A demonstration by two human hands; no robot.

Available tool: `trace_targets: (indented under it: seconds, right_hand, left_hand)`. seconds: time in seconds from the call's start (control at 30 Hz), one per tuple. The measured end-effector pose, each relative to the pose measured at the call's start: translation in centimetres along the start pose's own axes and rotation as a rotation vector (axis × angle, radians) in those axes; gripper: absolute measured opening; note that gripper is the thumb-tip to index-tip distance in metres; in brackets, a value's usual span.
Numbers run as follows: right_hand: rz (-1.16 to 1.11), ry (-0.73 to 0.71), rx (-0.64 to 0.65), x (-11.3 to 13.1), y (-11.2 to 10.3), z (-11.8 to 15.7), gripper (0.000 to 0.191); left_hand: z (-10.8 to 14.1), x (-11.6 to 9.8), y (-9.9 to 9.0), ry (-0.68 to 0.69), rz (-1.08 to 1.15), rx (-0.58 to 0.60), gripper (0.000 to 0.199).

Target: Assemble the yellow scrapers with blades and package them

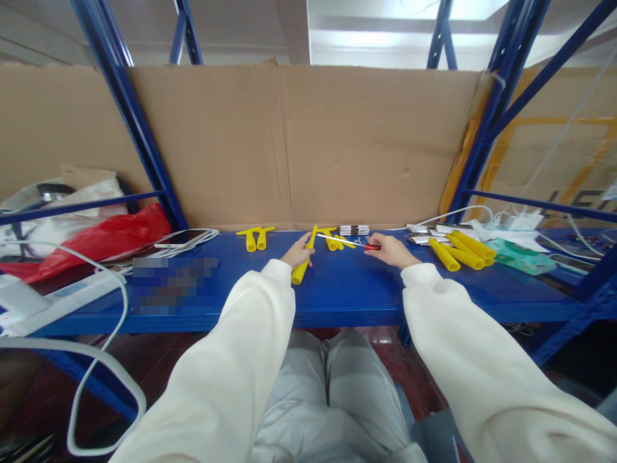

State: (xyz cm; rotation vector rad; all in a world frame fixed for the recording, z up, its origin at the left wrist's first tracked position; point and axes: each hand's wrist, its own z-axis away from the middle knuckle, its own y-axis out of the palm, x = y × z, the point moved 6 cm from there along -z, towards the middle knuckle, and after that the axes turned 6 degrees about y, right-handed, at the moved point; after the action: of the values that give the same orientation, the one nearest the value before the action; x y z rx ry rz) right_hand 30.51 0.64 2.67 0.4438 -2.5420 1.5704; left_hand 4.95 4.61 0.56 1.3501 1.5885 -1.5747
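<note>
My left hand point(297, 252) is closed round a yellow tapered plastic tube point(300, 271), tilted with its wide end towards me. In my right hand point(393, 252) is a screwdriver with a red handle point(373, 247). Its thin metal shaft point(340, 240) points left, and the tip is at the upper part of the tube; contact cannot be made out. Just behind, between my hands, lie more yellow plastic pieces point(332, 243). Two yellow T-shaped pieces point(250, 240) rest to the left of my left hand.
A blue shelf top point(347, 289) carries everything, with cardboard point(361, 141) behind. Several yellow tubes point(465, 254) lie at right beside a green packet point(520, 256). Small stacked strips point(354, 229) sit at the back. A red bag point(106, 241) and white cables point(123, 302) occupy the left.
</note>
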Motion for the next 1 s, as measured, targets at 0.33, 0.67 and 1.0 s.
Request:
trace_targets:
  seconds: [0.33, 0.67, 1.0]
  right_hand:
    - [-0.063, -0.011, 0.040, -0.19, 0.62, -0.25, 0.016]
    - [0.013, -0.004, 0.042, -0.26, 0.31, 0.01, 0.017]
    - [-0.003, 0.035, -0.008, -0.47, 0.14, -0.12, 0.014]
  left_hand:
    - [-0.20, 0.38, -0.14, -0.011, 0.016, -0.015, 0.075]
    - [-0.15, 0.18, -0.02, 0.010, -0.001, 0.001, 0.072]
    - [-0.33, 0.43, -0.15, 0.004, -0.001, 0.006, 0.075]
